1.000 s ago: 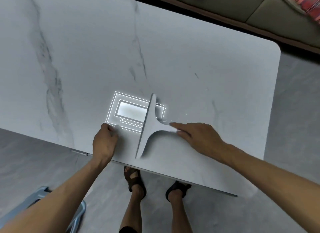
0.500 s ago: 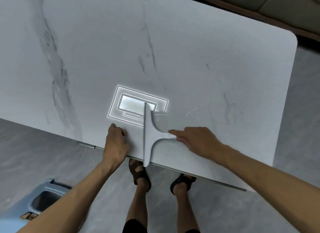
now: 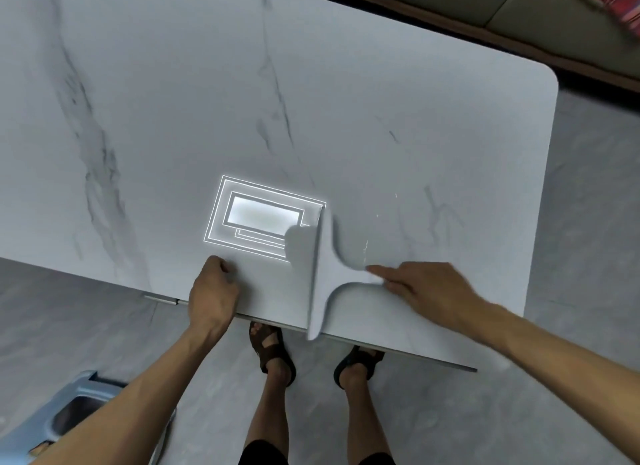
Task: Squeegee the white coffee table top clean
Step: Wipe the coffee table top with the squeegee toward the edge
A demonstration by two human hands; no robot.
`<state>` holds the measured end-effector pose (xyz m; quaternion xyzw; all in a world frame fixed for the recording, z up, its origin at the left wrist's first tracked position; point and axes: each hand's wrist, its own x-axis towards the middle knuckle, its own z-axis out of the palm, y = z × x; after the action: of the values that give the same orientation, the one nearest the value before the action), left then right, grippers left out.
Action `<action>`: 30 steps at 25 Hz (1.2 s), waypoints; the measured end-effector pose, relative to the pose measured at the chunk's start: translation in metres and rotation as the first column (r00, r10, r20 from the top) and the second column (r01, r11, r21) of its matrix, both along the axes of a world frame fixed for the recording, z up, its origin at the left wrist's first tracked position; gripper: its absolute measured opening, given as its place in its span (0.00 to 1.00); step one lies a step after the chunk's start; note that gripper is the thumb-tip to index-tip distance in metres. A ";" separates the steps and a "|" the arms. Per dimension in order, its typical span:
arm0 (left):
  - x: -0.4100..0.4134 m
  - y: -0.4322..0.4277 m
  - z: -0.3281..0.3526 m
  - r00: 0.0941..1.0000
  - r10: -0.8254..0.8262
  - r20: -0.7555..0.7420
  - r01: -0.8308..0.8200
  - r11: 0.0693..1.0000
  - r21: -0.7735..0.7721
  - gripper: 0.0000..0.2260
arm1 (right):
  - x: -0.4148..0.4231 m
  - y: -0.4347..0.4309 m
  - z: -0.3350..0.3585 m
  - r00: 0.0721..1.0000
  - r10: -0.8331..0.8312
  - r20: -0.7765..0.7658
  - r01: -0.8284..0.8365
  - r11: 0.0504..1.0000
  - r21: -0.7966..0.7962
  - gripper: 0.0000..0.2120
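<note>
A white marbled coffee table (image 3: 346,101) fills the upper view. On it lies a pale grey T-shaped squeegee (image 3: 323,274), its long blade running from the table's middle to just past the near edge. My right hand (image 3: 426,288) holds the squeegee's short handle, index finger stretched along it. My left hand (image 3: 213,291) rests at the near edge with its fingers curled on the top, holding nothing. Thin streaks of water glint right of the blade.
A bright ceiling-light reflection (image 3: 263,219) shows left of the blade. A sofa (image 3: 554,18) with a striped cushion stands beyond the far edge. A blue stool (image 3: 72,412) sits on the grey floor at lower left. My sandalled feet (image 3: 277,347) are under the near edge.
The squeegee blade has turned from slanted to nearly straight and slid toward the near edge, its tip now overhanging. My left hand stays at the edge.
</note>
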<state>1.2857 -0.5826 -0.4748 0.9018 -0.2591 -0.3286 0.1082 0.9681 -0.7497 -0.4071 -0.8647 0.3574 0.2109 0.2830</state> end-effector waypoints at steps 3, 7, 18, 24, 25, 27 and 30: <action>0.005 0.012 0.003 1.000 0.022 0.015 -0.021 0.999 -0.033 0.09 | 0.077 0.053 -0.028 0.976 0.183 0.118 -0.192 0.979 0.071 0.19; 0.002 0.022 0.001 0.997 -0.078 -0.019 0.076 0.995 -0.065 0.05 | 0.116 0.079 -0.053 0.933 0.335 0.129 -0.340 0.940 0.024 0.19; -0.075 -0.019 -0.018 0.881 -0.468 -0.069 0.472 0.876 0.101 0.11 | -0.118 -0.048 -0.009 0.985 0.106 -0.137 -0.119 0.989 -0.092 0.19; -0.076 -0.021 -0.016 0.893 -0.447 -0.046 0.450 0.886 0.116 0.09 | -0.139 -0.061 0.015 0.958 0.197 -0.210 -0.242 0.946 -0.216 0.20; -0.076 -0.020 -0.013 0.927 -0.375 -0.026 0.376 0.925 0.061 0.08 | -0.127 -0.055 0.015 0.958 0.216 -0.188 -0.251 0.949 -0.192 0.20; -0.074 -0.016 -0.009 0.981 -0.190 -0.029 0.190 0.982 -0.015 0.09 | -0.093 -0.035 0.006 0.954 0.275 -0.119 -0.287 0.953 -0.098 0.19; -0.067 -0.005 -0.008 0.993 -0.118 -0.030 0.116 0.992 -0.050 0.10 | -0.023 0.002 -0.022 0.924 0.382 -0.001 -0.382 0.924 0.005 0.18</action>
<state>1.2184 -0.5880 -0.4823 0.8766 -0.3175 -0.3430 0.1145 0.9446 -0.7472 -0.4291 -0.9169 0.1818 0.2636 0.2384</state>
